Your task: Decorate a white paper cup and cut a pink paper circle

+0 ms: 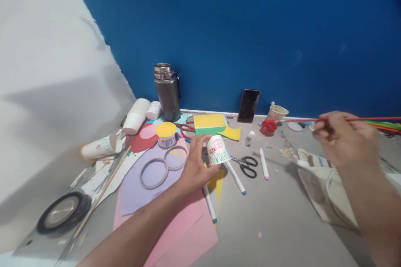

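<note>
Cup [218, 150] in left fingers [197, 145], right fingers [321, 134] blurred, red stick [384, 119] cropped

The left hand [198, 166] holds a small paper cup [218, 150] between thumb and fingers – a pink window, red flowers and green grass drawn on its side. The right hand [344, 139], blurred, pinches a thin red stick [300, 120]. Black-handled scissors [242, 162] and a pink-tipped marker [264, 164] lie on the grey table [266, 221] between the hands. Behind, a phone [249, 106] leans against the blue wall [234, 29] – a metal flask [168, 98] stands upright farther left. Purple paper [133, 194] lies near the left forearm, two grey rings on it.
</note>
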`<state>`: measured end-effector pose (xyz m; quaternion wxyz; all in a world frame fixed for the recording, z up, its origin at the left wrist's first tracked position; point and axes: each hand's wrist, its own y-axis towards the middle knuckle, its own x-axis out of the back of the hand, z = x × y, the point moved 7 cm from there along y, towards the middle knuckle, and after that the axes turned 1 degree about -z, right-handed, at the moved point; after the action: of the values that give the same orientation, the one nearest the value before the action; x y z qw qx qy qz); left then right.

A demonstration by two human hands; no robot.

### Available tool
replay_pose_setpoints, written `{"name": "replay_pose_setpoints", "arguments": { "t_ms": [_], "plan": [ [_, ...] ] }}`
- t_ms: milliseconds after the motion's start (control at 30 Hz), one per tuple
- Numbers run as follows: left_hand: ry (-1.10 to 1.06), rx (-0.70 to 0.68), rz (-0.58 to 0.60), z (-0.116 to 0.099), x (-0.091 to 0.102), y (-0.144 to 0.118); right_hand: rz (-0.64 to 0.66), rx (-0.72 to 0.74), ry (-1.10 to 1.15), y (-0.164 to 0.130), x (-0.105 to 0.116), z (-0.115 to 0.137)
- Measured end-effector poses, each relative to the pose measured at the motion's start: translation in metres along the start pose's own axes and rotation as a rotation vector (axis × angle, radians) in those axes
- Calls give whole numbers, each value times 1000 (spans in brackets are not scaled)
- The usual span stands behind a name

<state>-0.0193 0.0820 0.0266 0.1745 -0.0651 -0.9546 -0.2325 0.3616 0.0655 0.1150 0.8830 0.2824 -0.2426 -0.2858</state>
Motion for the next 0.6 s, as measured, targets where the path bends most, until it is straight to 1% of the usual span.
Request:
{"name": "replay_pose_setpoints", "arguments": {
  "t_ms": [33,67,100,133,200,267,367,500,600],
  "plan": [
    [-6,-2,10,-1,-1,-1,46,-84,183,-14,-10,8],
    [-9,-5,19,-2,-1,-2,105,-164,317,-30,-22,16],
    [-10,-11,28,-4,-2,-2,156,-206,387,-46,-33,26],
    [-12,-17,36,-5,-3,-3,185,-212,413,-60,-42,36],
    [-18,-25,58,-7,-4,-4,231,-175,401,-83,-53,52],
    [-27,-31,75,-10,-5,-5,237,-131,381,-97,-57,60],
    [-28,-34,92,-14,-5,-5,244,-102,380,-105,-55,60],
    [-8,-30,109,-17,-5,-5,243,-111,372,-105,-51,54],
    [-22,-18,120,-16,-7,-5,268,-96,368,-105,-52,52]
  ]
}}
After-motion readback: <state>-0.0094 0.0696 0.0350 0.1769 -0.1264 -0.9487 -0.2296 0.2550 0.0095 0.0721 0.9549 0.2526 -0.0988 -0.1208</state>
